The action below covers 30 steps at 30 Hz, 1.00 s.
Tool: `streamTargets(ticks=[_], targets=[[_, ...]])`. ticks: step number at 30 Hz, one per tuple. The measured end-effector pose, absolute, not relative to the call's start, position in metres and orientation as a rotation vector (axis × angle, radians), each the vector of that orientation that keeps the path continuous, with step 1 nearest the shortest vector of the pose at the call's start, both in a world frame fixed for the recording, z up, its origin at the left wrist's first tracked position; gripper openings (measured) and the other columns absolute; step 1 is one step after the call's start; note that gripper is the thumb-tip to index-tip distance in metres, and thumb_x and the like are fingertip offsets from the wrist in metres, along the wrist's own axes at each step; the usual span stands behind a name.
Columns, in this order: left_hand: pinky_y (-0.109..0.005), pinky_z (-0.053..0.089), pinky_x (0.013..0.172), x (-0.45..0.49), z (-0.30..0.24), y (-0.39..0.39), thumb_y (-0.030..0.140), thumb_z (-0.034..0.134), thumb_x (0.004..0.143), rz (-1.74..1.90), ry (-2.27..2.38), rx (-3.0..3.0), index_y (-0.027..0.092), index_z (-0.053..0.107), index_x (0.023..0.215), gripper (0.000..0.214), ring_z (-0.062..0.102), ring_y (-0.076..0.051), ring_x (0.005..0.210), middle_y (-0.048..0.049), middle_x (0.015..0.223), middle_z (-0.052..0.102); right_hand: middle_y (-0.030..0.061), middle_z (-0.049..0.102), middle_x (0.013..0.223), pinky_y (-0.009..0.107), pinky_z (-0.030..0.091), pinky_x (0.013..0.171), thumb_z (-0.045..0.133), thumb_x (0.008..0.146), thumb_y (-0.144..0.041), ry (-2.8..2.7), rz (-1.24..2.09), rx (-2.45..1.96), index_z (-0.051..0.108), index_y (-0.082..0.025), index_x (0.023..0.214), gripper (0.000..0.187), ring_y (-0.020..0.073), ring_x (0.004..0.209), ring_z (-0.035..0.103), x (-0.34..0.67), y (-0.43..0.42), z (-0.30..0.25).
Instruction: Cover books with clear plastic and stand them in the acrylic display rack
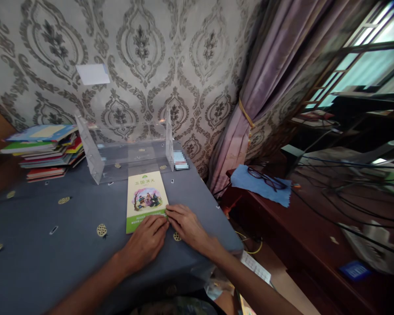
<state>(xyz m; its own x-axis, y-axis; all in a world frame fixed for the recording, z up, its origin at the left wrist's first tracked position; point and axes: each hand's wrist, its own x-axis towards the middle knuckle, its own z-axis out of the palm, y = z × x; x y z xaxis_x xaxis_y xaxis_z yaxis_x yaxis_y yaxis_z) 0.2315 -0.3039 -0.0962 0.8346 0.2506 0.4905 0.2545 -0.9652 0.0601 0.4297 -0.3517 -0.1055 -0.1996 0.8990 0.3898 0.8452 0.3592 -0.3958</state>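
A thin book with a cream and green cover, a picture of several figures and Chinese characters lies face up on the grey tablecloth. My left hand rests across its lower right part, fingers stretched forward and palm down. At the book's lower right corner is my right hand, its fingers extended and touching the edge. The two hands nearly meet at the fingertips. Behind the book stands a clear plastic rack with two upright side panels; nothing shows in it.
A stack of books is at the back left, against the patterned wall. Right of the table, a dark red desk carries glasses on a blue cloth, and tangled cables. A tied purple curtain hangs between.
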Motion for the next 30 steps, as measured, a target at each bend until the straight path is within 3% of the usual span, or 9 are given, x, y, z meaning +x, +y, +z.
streamTargets(ticks=[7, 23, 30], targets=[[-0.042, 0.056, 0.096, 0.230, -0.092, -0.303, 0.017, 0.040, 0.101, -0.819, -0.381, -3.008, 0.012, 0.063, 0.122, 0.031, 0.063, -0.024, 0.108, -0.0131, 0.113, 0.069, 0.0097, 0.070, 0.124, 0.041, 0.053, 0.099, 0.051, 0.098, -0.015, -2.051, 0.104, -1.499, 0.070, -0.019, 0.119, 0.028, 0.0234, 0.112, 0.065, 0.430, -0.351, -0.110], [-0.041, 0.053, 0.094, 0.216, -0.089, -0.278, 0.021, 0.044, 0.101, -0.950, -0.658, -3.079, 0.021, 0.068, 0.117, 0.029, 0.064, -0.022, 0.105, -0.0075, 0.109, 0.071, 0.0151, 0.057, 0.142, 0.048, 0.047, 0.108, 0.051, 0.099, -0.023, -2.047, 0.257, -1.651, 0.060, -0.019, 0.135, 0.038, 0.0277, 0.128, 0.057, 0.424, -0.342, -0.094], [-0.048, 0.051, 0.098, 0.199, -0.110, -0.238, 0.029, 0.043, 0.100, -1.012, -0.997, -2.904, 0.021, 0.065, 0.123, 0.033, 0.058, -0.027, 0.119, -0.0115, 0.128, 0.064, 0.0168, 0.053, 0.145, 0.047, 0.044, 0.109, 0.056, 0.096, -0.020, -2.030, 0.281, -1.738, 0.056, -0.016, 0.137, 0.041, 0.0293, 0.133, 0.051, 0.419, -0.312, -0.087]])
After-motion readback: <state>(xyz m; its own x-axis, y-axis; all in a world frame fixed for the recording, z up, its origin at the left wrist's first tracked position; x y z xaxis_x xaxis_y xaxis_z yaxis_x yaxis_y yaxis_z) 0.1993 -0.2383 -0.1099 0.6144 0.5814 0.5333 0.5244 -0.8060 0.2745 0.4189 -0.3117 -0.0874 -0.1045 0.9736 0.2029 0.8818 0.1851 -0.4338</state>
